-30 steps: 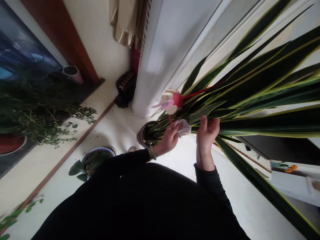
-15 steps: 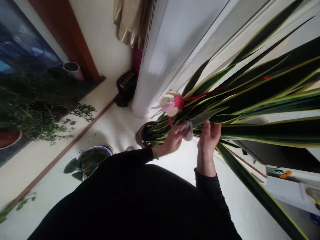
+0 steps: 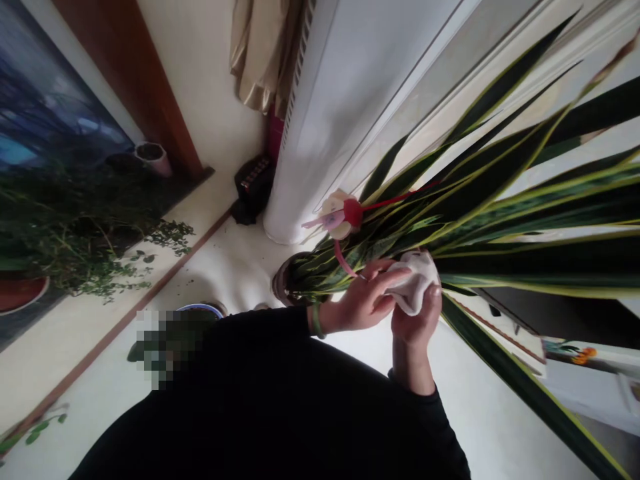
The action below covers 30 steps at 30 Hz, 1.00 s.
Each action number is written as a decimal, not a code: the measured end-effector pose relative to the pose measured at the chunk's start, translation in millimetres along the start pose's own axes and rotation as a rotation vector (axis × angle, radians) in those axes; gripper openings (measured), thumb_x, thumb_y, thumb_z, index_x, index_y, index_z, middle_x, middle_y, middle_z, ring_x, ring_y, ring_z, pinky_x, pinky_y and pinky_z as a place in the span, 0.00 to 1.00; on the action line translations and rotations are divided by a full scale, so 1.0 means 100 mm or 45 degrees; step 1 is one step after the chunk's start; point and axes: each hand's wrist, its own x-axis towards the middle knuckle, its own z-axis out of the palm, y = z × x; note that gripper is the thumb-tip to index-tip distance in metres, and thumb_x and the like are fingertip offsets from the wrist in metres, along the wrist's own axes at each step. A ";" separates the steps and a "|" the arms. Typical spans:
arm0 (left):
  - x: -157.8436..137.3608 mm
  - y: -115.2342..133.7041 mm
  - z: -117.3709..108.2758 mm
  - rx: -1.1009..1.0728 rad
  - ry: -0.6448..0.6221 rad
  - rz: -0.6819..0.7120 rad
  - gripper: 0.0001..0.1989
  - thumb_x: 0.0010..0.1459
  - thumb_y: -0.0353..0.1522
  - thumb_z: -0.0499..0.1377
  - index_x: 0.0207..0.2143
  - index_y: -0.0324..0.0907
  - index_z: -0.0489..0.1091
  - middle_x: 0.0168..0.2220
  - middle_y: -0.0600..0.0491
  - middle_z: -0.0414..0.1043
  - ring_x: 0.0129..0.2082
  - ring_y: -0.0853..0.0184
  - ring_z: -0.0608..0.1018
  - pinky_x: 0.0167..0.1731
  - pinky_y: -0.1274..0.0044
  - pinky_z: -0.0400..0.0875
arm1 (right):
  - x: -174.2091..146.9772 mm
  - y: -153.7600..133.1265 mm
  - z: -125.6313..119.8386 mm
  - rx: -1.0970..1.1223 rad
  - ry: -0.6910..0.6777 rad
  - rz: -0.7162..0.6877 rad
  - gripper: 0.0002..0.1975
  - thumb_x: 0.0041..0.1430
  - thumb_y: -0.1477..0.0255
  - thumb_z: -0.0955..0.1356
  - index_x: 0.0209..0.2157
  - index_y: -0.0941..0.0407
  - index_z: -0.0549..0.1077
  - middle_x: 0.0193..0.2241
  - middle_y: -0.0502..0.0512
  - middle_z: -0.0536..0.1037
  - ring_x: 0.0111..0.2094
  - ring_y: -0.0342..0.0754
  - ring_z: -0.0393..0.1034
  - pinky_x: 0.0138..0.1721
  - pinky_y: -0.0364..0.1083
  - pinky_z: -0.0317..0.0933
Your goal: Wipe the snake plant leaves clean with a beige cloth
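Note:
A crumpled white cloth (image 3: pixel 415 283) is between my two hands. My left hand (image 3: pixel 357 303), with a green bangle at the wrist, has its fingers closed on the cloth from the left. From below and right, my right hand (image 3: pixel 417 323) grips it too, its thumb against the edge. Any leaf inside the cloth is hidden. Right behind my hands spread the long yellow-edged leaves of a snake plant (image 3: pixel 480 200), rooted in a brown pot (image 3: pixel 283 280). A pink and cream flower-shaped ornament (image 3: pixel 340 215) with a red ribbon hangs among the leaves.
A tall white cabinet-like unit (image 3: pixel 320 120) stands behind the plant. Leafy potted plants (image 3: pixel 75 227) fill the sill at left. On the floor are a black object (image 3: pixel 254 183) and a blue-rimmed pot (image 3: pixel 205 309), partly blurred out. Orange flowers (image 3: pixel 584 355) show at right.
The cloth has moved right and slightly down with my left hand, and my right hand now closes on it. The leaf my right hand was holding no longer shows there; the upper leaves have shifted.

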 end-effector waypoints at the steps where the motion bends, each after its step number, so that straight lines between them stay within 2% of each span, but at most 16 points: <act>1: -0.02 0.00 0.00 0.002 -0.034 0.011 0.35 0.77 0.30 0.51 0.81 0.52 0.46 0.64 0.40 0.72 0.66 0.54 0.78 0.63 0.58 0.82 | -0.03 0.00 -0.03 -0.038 -0.021 -0.011 0.35 0.67 0.46 0.69 0.68 0.52 0.74 0.66 0.63 0.77 0.66 0.60 0.75 0.70 0.65 0.66; 5: 0.03 -0.05 -0.08 -0.138 -0.075 0.092 0.31 0.77 0.33 0.54 0.79 0.52 0.54 0.65 0.42 0.74 0.68 0.54 0.77 0.66 0.57 0.78 | -0.10 0.06 -0.09 -0.270 0.072 0.033 0.31 0.68 0.53 0.72 0.67 0.50 0.75 0.62 0.63 0.81 0.61 0.58 0.80 0.64 0.61 0.73; 7: 0.10 -0.11 -0.15 -0.177 0.023 0.034 0.30 0.76 0.39 0.57 0.77 0.51 0.58 0.67 0.43 0.72 0.69 0.52 0.75 0.70 0.55 0.74 | -0.12 0.08 -0.11 -0.323 0.147 0.052 0.29 0.68 0.54 0.72 0.66 0.51 0.77 0.59 0.63 0.83 0.57 0.58 0.81 0.61 0.61 0.75; 9: 0.20 -0.20 -0.17 -0.132 0.138 -0.088 0.33 0.75 0.44 0.59 0.77 0.50 0.57 0.70 0.41 0.68 0.72 0.50 0.71 0.73 0.54 0.69 | -0.14 0.07 -0.11 -0.362 0.197 0.034 0.27 0.67 0.55 0.73 0.63 0.51 0.79 0.57 0.62 0.83 0.57 0.58 0.81 0.61 0.60 0.74; 12: 0.41 -0.39 -0.03 -0.085 0.142 -0.196 0.40 0.73 0.49 0.61 0.79 0.49 0.51 0.75 0.39 0.61 0.76 0.47 0.65 0.76 0.51 0.63 | -0.13 0.05 -0.11 -0.441 0.257 -0.048 0.23 0.64 0.54 0.75 0.54 0.53 0.83 0.54 0.60 0.82 0.57 0.57 0.78 0.64 0.59 0.71; 15: 0.67 -0.57 0.22 -0.140 0.097 -0.212 0.44 0.71 0.52 0.64 0.79 0.49 0.51 0.74 0.39 0.62 0.77 0.47 0.64 0.77 0.50 0.59 | -0.10 0.05 -0.07 -0.398 0.292 -0.074 0.23 0.63 0.54 0.76 0.52 0.54 0.80 0.49 0.58 0.82 0.52 0.53 0.79 0.60 0.56 0.72; 18: 0.85 -0.69 0.33 -0.223 0.143 -0.240 0.38 0.70 0.54 0.64 0.74 0.48 0.62 0.68 0.39 0.71 0.73 0.48 0.71 0.75 0.52 0.64 | -0.08 0.08 -0.01 -0.300 0.297 -0.108 0.25 0.62 0.55 0.77 0.53 0.53 0.73 0.45 0.54 0.81 0.44 0.48 0.79 0.49 0.49 0.73; 20: 0.89 -0.72 0.26 -0.269 0.174 -0.305 0.30 0.72 0.55 0.61 0.66 0.47 0.71 0.61 0.40 0.77 0.67 0.50 0.77 0.71 0.55 0.69 | -0.08 0.10 0.01 -0.302 0.295 -0.145 0.22 0.63 0.56 0.77 0.51 0.52 0.70 0.40 0.50 0.79 0.38 0.45 0.77 0.41 0.45 0.71; 22: 0.88 -0.70 0.10 -0.323 0.207 -0.417 0.26 0.73 0.55 0.59 0.58 0.47 0.77 0.55 0.43 0.82 0.61 0.53 0.81 0.67 0.58 0.74 | -0.08 0.09 0.03 -0.360 0.281 -0.190 0.17 0.65 0.58 0.75 0.47 0.52 0.71 0.37 0.49 0.78 0.36 0.45 0.75 0.40 0.45 0.71; 24: 0.85 -0.66 -0.07 -0.395 0.275 -0.535 0.24 0.70 0.56 0.62 0.49 0.47 0.79 0.49 0.46 0.84 0.55 0.56 0.84 0.62 0.62 0.78 | -0.05 0.03 0.09 -0.437 0.243 -0.284 0.11 0.67 0.61 0.74 0.44 0.52 0.74 0.39 0.51 0.79 0.42 0.48 0.77 0.48 0.50 0.73; 26: 0.84 -0.63 -0.19 -0.461 0.349 -0.627 0.22 0.67 0.54 0.68 0.42 0.45 0.79 0.45 0.48 0.84 0.50 0.58 0.84 0.58 0.65 0.79 | 0.07 -0.09 0.21 -0.509 0.188 -0.423 0.08 0.69 0.64 0.72 0.45 0.51 0.77 0.46 0.55 0.81 0.53 0.53 0.78 0.59 0.57 0.72; 28: 0.84 -0.62 -0.24 -0.503 0.379 -0.702 0.19 0.65 0.50 0.71 0.38 0.44 0.78 0.41 0.50 0.83 0.48 0.59 0.84 0.56 0.66 0.79 | 0.28 -0.21 0.37 -0.567 0.138 -0.560 0.11 0.72 0.65 0.68 0.52 0.50 0.78 0.55 0.59 0.79 0.63 0.57 0.74 0.67 0.63 0.68; 30: 0.83 -0.65 -0.24 -0.537 0.366 -0.764 0.15 0.67 0.45 0.71 0.37 0.44 0.76 0.38 0.53 0.82 0.46 0.62 0.83 0.53 0.69 0.79 | 0.53 -0.28 0.56 -0.613 0.056 -0.660 0.18 0.74 0.65 0.65 0.61 0.48 0.76 0.66 0.60 0.74 0.71 0.60 0.67 0.72 0.67 0.63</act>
